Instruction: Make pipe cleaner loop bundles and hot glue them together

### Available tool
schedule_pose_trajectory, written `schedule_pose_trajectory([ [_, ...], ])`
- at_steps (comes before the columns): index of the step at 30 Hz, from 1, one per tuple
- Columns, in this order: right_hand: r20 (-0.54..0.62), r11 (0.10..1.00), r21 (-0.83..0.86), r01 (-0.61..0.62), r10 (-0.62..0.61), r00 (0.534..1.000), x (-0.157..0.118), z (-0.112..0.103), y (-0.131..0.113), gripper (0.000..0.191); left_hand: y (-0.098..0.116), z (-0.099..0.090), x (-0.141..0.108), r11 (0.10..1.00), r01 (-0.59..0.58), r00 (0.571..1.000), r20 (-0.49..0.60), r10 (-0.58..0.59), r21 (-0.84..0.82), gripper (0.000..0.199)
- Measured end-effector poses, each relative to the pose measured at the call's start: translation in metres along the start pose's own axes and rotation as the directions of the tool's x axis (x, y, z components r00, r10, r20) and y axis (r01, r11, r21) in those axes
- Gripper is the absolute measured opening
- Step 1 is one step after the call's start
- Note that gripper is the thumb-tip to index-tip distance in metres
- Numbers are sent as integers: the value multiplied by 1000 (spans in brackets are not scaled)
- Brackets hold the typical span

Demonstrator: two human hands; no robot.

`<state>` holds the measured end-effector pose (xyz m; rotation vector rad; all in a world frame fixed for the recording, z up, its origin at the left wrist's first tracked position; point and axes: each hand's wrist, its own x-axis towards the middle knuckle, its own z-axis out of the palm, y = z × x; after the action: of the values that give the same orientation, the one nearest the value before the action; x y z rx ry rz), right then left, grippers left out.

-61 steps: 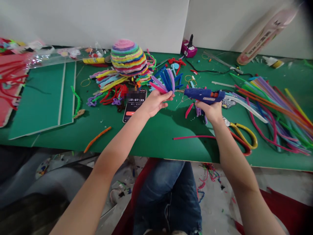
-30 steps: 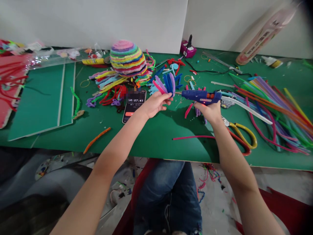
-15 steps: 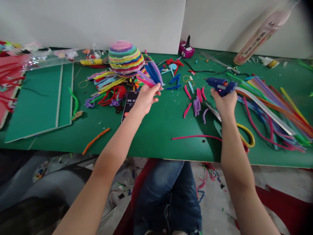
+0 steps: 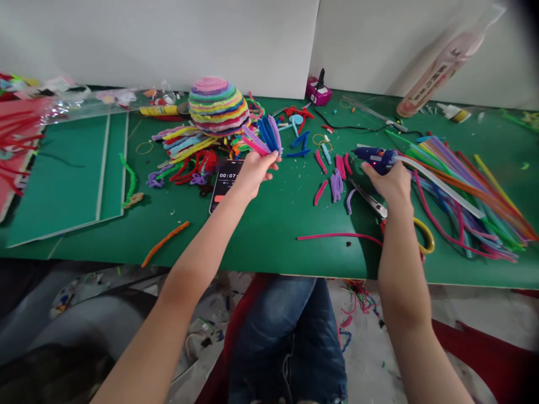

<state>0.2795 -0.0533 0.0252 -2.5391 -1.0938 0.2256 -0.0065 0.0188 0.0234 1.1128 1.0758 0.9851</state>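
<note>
L hand (image 4: 256, 170): fingers pinching fan (image 4: 268, 133) at base
fan: fuzzy, splayed, blu/purp/pink
R hand (image 4: 392, 178): gripping blu glue gun (image 4: 378, 156)

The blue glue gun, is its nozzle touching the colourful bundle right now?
No, the glue gun is in the right hand, its nozzle clearly apart from the bundle in the left hand.

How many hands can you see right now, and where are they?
2. The left hand holds blue, purple and pink fuzzy strips near the striped dome; the right hand holds the blue glue gun near the scissors. No other hand shows.
</note>
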Motion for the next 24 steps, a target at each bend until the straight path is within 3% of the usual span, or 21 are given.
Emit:
schedule_pose_trajectory([
  [4,26,982,-182,-42,48,999,-8,-17,-2,69,3,2,-3,1000,19,1000,5,-19,21,13],
  [8,95,950,-309,-40,73,993,-16,-28,-3,52,3,4,-4,998,39,999,14,-40,44,12],
  [13,122,955,-295,8,29,992,-16,-31,-2,45,1,5,-5,994,33,999,26,-36,102,10],
  [19,94,939,-332,-91,129,987,-4,-22,-1,48,-3,4,-3,982,2,1000,30,-8,189,16],
  [24,74,947,-312,-79,107,992,-5,-26,1,56,-2,7,-5,981,6,999,43,-14,196,16],
])
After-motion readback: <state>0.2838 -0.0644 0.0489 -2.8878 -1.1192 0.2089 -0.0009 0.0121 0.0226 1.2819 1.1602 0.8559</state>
